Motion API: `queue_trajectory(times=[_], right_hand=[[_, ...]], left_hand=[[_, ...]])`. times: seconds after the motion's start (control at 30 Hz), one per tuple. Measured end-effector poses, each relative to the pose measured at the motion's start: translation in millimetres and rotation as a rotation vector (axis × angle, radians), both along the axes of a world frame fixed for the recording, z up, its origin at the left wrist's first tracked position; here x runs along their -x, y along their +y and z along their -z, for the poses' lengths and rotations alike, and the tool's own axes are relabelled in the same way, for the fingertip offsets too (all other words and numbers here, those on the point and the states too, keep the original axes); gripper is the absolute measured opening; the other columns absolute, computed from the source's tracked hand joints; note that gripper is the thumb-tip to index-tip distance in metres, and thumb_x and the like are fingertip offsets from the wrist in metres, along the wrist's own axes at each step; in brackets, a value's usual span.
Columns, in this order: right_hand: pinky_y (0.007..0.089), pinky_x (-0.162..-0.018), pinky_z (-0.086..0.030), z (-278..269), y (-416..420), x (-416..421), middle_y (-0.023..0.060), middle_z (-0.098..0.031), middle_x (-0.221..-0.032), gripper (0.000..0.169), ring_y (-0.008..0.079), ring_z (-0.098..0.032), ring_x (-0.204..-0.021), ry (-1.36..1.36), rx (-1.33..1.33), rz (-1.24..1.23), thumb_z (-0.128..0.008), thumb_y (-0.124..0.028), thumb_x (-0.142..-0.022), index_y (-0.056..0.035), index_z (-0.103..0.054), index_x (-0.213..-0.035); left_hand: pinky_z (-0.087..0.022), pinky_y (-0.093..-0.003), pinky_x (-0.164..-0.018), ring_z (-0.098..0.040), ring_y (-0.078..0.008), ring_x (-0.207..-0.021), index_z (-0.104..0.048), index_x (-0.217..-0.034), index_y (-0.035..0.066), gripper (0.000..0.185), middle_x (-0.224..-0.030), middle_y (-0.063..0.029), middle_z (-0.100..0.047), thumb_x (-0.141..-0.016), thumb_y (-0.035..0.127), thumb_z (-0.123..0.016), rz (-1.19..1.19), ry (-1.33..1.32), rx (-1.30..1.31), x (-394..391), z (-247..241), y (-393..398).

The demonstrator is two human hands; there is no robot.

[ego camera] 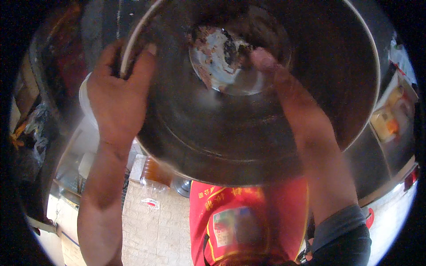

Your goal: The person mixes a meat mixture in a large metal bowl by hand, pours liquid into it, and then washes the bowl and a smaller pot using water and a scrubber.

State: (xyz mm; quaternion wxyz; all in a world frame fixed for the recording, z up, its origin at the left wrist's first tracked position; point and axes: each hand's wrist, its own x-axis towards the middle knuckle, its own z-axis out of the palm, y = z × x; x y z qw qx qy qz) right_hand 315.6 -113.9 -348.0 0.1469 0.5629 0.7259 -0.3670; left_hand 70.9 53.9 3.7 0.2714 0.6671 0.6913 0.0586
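Note:
A large dark metal drum or deep pot point(226, 139) with a pale rim lies before me, its mouth turned up towards the camera. On the rim's left side my left hand point(119, 89) is closed, thumb inside and fingers outside. My right hand point(264, 61) reaches deep into the vessel, close to a round bright patch point(213, 66) with brown, flaky residue. Its fingers are dark and blurred, so whether they hold anything cannot be told. A white thing point(87, 99) curves behind my left hand.
Below the vessel are a red apron point(289, 212) with yellow trim, a clear plastic bottle with brown liquid point(154, 173) and a brick-patterned surface point(156, 226). Crumpled clear plastic point(39, 133) lies at the left. A box with orange contents point(387, 123) stands at the right.

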Motion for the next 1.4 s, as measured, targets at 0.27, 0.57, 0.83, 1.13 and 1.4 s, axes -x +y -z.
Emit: queue_trajectory(times=[0.27, 0.57, 0.83, 1.13, 1.4], right_hand=[[0.0421, -0.086, -0.043, -121.2, 37.6, 21.8, 0.0182, -0.056, -0.11, 0.036, 0.0323, -0.053, -0.103, -0.025, -0.819, 0.147, -0.042, -0.025, -0.085, -0.0075, -0.053, -0.115], [0.0402, -0.088, -0.041, -84.5, 30.5, 44.6, 0.0184, -0.06, -0.095, 0.039, 0.0327, -0.055, -0.095, 0.066, 0.355, 0.772, -0.038, -0.033, -0.089, -0.0104, -0.052, -0.117], [0.0395, -0.089, -0.04, -44.6, 21.5, -34.5, 0.0162, -0.057, -0.103, 0.043, 0.0316, -0.052, -0.1, 0.342, 0.002, 0.698, -0.041, -0.039, -0.086, -0.0103, -0.052, -0.116], [0.0391, -0.087, -0.041, -51.2, 40.8, -51.5, 0.0156, -0.059, -0.103, 0.045, 0.0306, -0.054, -0.098, 0.357, 0.024, 0.548, -0.042, -0.043, -0.084, -0.0102, -0.056, -0.112], [0.0387, -0.086, -0.041, -54.2, 27.3, -45.7, 0.0151, -0.06, -0.103, 0.048, 0.0296, -0.056, -0.096, 0.344, 0.186, 0.39, -0.043, -0.047, -0.082, -0.0101, -0.059, -0.108]], left_hand=[[-0.045, -0.0263, -0.06, -0.057, -0.0126, -0.06, -0.064, -0.091, 0.005, 0.033, -0.067, -0.0075, -0.063, -0.073, 0.033, -0.066, -0.031, 0.017, 0.018, 9.4, -0.4, -1.4], [-0.044, -0.0253, -0.06, -0.056, -0.0112, -0.063, -0.062, -0.092, 0.0, 0.034, -0.07, -0.0073, -0.063, -0.074, 0.028, -0.068, 0.003, 0.002, 0.005, 5.8, -1.9, -1.2], [-0.045, -0.0254, -0.062, -0.056, -0.012, -0.065, -0.062, -0.092, 0.0, 0.033, -0.072, -0.0074, -0.063, -0.075, 0.028, -0.067, -0.019, -0.072, 0.039, 0.8, -0.3, -5.1], [-0.045, -0.0252, -0.063, -0.058, -0.0114, -0.068, -0.063, -0.093, 0.001, 0.028, -0.076, -0.0068, -0.065, -0.078, 0.024, -0.064, 0.016, -0.076, 0.021, 2.6, -0.8, -0.8], [-0.044, -0.0243, -0.061, -0.056, -0.0102, -0.065, -0.062, -0.092, 0.0, 0.024, -0.073, -0.0057, -0.063, -0.079, 0.021, -0.064, 0.012, -0.077, 0.016, -0.2, -1.6, -1.7]])
